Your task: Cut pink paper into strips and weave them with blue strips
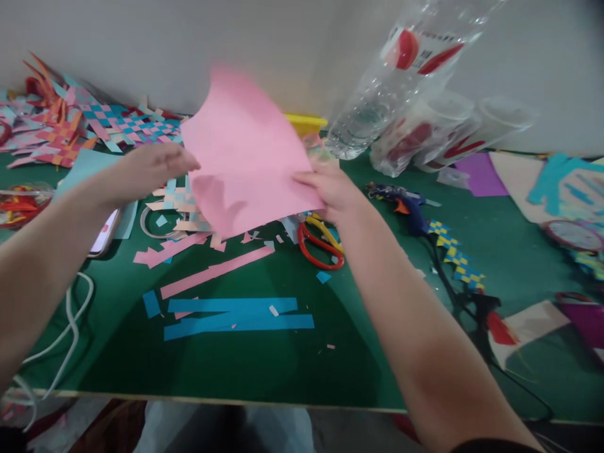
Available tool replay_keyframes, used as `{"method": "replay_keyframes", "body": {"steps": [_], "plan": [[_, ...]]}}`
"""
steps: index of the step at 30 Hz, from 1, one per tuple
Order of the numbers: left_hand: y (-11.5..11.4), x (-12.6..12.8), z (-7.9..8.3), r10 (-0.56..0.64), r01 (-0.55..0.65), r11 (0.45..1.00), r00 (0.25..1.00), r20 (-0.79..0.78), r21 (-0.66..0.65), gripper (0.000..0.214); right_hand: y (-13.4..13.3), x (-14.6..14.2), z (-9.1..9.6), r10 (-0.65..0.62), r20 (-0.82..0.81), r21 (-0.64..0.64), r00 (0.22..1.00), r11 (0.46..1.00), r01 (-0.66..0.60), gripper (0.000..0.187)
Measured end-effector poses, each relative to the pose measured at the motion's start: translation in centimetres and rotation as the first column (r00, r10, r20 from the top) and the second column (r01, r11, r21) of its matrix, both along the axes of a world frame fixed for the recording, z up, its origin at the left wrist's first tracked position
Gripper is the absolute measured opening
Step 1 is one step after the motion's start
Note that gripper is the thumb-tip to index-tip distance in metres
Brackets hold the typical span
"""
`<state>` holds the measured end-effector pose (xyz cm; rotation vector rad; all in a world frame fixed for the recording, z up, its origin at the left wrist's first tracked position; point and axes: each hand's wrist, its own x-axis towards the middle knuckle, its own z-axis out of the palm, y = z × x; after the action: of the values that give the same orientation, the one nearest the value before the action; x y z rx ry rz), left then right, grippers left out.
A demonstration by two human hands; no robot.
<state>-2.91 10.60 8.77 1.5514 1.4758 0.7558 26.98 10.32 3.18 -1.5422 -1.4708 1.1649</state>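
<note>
A pink sheet of paper [250,151] is raised above the table, bowed, its top edge blurred. My right hand [330,189] pinches the sheet by its lower right edge. My left hand [151,167] is at the sheet's left edge, fingers stretched out; whether they touch it is unclear. Their shadow falls on the paper. Beneath the sheet are red and yellow scissors [321,245], blades partly hidden, and a roll of tape [160,220]. Pink strips [217,270] and blue strips [236,321] lie in front on the green table [226,371].
Woven paper pieces [127,123] crowd the back left. A phone [104,233] and white cable [73,321] lie at left. A plastic bottle [377,94] and cups [491,126] stand at back right. A glue gun [406,204] trails its black cord past my right forearm.
</note>
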Motion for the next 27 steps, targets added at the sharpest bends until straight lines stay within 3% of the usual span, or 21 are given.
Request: {"method": "replay_keyframes", "body": {"steps": [2,3,5,9,12,14,18,21,23,24,26,27], "plan": [[-0.2,-2.5,-1.4,-0.165,0.203,0.977,0.916,-0.366,0.066,0.049,-0.5,1.2,0.0,-0.073,-0.044,-0.01,0.996,0.997,0.073,0.038],[-0.2,-3.7,-2.2,-0.208,0.278,0.957,0.86,-0.466,0.088,0.066,-0.8,1.6,-0.1,-0.09,-0.103,-0.061,0.991,0.995,0.084,0.038],[-0.1,-6.0,-3.7,-0.251,0.398,0.912,0.737,-0.628,0.104,0.078,-1.7,2.3,-0.2,-0.168,-0.261,-0.167,0.951,0.978,0.127,0.034],[0.2,-8.0,-5.3,-0.276,0.607,0.789,0.489,-0.827,0.096,0.055,-3.3,2.5,-1.0,-0.387,-0.425,-0.306,0.819,0.912,0.272,0.011],[0.2,-7.5,-5.3,-0.27,0.714,0.694,0.381,-0.884,0.096,0.048,-4.5,2.5,-1.3,-0.43,-0.446,-0.346,0.785,0.892,0.291,0.007],[0.2,-6.7,-5.3,-0.265,0.731,0.68,0.325,-0.908,0.063,0.049,-5.2,2.7,-1.2,-0.452,-0.451,-0.352,0.77,0.883,0.312,0.008],[0.3,-5.8,-5.3,-0.276,0.708,0.705,0.302,-0.913,0.021,0.055,-6.5,3.3,-0.7,-0.509,-0.462,-0.36,0.726,0.856,0.371,0.01],[0.7,-5.7,-4.9,-0.246,0.641,0.767,0.318,-0.916,0.016,0.058,-7.4,3.9,-0.8,-0.548,-0.449,-0.384,0.706,0.832,0.401,0.012],[1.3,-5.9,-4.0,-0.162,0.55,0.83,0.394,-0.905,0.09,0.051,-7.8,4.3,-1.0,-0.571,-0.435,-0.393,0.697,0.816,0.423,0.011],[1.7,-5.9,-3.4,-0.071,0.461,0.871,0.459,-0.885,0.169,0.046,-8.0,4.5,-1.1,-0.578,-0.435,-0.396,0.69,0.811,0.43,0.011],[2.6,-6.1,-1.8,0.094,0.322,0.904,0.494,-0.864,0.282,0.045,-8.1,4.7,-1.3,-0.591,-0.442,-0.401,0.675,0.803,0.441,0.009],[3.2,-6.1,-1.0,0.199,0.187,0.92,0.537,-0.82,0.345,0.042,-8.1,4.8,-1.4,-0.596,-0.445,-0.404,0.668,0.8,0.444,0.009]]}}
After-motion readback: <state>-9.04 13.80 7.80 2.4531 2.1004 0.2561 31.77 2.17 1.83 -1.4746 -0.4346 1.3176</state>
